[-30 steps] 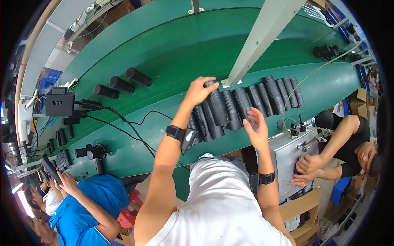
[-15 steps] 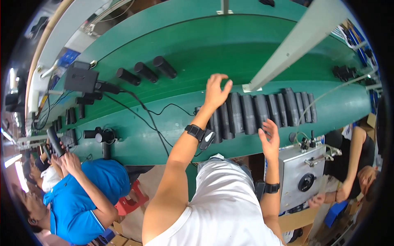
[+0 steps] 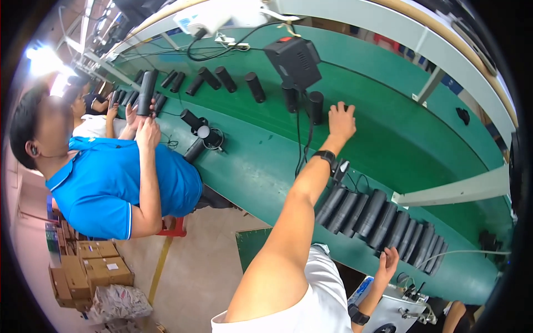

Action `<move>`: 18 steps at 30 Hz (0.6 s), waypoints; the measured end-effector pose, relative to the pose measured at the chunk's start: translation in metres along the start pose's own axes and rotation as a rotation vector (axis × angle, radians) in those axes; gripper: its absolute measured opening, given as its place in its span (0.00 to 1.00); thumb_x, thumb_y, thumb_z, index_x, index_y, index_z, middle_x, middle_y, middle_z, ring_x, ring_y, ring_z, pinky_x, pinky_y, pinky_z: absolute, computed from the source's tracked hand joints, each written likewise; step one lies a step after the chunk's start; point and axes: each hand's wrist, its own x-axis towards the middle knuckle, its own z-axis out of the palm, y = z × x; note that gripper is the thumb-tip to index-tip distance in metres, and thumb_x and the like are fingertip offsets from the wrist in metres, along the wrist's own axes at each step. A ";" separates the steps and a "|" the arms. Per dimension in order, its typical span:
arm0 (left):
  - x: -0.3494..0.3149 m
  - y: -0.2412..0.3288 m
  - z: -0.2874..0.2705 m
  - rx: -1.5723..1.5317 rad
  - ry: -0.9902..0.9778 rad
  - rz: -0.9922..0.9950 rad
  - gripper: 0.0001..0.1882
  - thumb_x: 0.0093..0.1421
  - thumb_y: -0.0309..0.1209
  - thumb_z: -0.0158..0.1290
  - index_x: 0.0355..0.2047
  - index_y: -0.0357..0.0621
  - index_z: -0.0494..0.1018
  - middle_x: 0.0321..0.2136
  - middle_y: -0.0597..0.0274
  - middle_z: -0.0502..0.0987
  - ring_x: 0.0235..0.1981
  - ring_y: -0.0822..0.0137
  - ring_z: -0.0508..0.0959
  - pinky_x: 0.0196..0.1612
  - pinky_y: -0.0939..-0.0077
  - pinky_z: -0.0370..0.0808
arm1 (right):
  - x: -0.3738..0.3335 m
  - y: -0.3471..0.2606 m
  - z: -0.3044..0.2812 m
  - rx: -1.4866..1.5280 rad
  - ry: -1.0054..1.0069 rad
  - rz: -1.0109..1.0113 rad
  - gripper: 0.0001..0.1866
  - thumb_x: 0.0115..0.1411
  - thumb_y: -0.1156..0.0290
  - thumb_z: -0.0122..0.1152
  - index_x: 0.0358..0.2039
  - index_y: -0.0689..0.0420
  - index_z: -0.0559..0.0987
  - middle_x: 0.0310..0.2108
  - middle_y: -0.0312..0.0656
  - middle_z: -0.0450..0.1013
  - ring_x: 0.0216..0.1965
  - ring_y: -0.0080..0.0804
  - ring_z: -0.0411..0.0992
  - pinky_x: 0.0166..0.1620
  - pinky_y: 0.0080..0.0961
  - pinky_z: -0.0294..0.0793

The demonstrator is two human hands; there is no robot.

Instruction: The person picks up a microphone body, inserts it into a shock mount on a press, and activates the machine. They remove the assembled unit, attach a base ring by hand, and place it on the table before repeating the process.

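Note:
My left hand (image 3: 341,121) reaches out over the green conveyor belt (image 3: 383,147), its fingers curled over a black cylinder mostly hidden beneath them. Just left of it, two more black cylinders (image 3: 315,108) stand on the belt, one partly behind a cable. Nearer me, a row of black ribbed cylinders (image 3: 369,213) lies side by side on the green ledge. My right hand (image 3: 388,263) hovers at the near edge of that row, fingers loosely bent and apart, with nothing in them.
A black box with cables (image 3: 294,61) stands over the belt. A grey metal post (image 3: 455,191) slants up at the right. At the left, a person in a blue shirt (image 3: 122,177) holds a black cylinder. A metal machine (image 3: 388,311) stands near my right forearm.
My view has swung left. My left hand has moved from above the row of cylinders out to the belt and closed over a cylinder there. My right hand stays by the row.

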 end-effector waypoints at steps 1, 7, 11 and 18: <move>0.000 0.010 -0.009 -0.052 0.059 -0.002 0.20 0.47 0.28 0.62 0.43 0.53 0.73 0.44 0.53 0.68 0.45 0.48 0.68 0.45 0.55 0.69 | 0.002 -0.007 0.003 -0.001 -0.011 -0.008 0.23 0.62 0.70 0.57 0.57 0.60 0.67 0.49 0.43 0.71 0.47 0.27 0.68 0.51 0.23 0.66; -0.016 0.131 -0.098 -0.591 -0.108 0.408 0.18 0.39 0.28 0.54 0.34 0.48 0.81 0.29 0.53 0.78 0.34 0.51 0.75 0.39 0.58 0.72 | 0.012 -0.058 -0.011 -0.024 0.037 -0.155 0.24 0.63 0.72 0.55 0.59 0.59 0.66 0.52 0.45 0.69 0.51 0.32 0.68 0.55 0.26 0.64; -0.090 0.229 -0.103 -1.312 -1.075 0.919 0.23 0.44 0.37 0.64 0.43 0.49 0.80 0.38 0.53 0.79 0.42 0.57 0.77 0.47 0.66 0.72 | 0.006 -0.091 -0.029 0.254 -0.047 -0.142 0.28 0.65 0.63 0.51 0.62 0.61 0.61 0.57 0.51 0.65 0.57 0.40 0.65 0.60 0.34 0.60; -0.205 0.298 -0.119 -1.524 -1.097 0.295 0.29 0.56 0.33 0.59 0.57 0.44 0.64 0.55 0.55 0.67 0.51 0.60 0.71 0.52 0.63 0.70 | -0.030 -0.091 -0.067 1.111 0.158 -0.248 0.30 0.62 0.50 0.53 0.56 0.60 0.65 0.41 0.41 0.66 0.41 0.30 0.67 0.47 0.28 0.69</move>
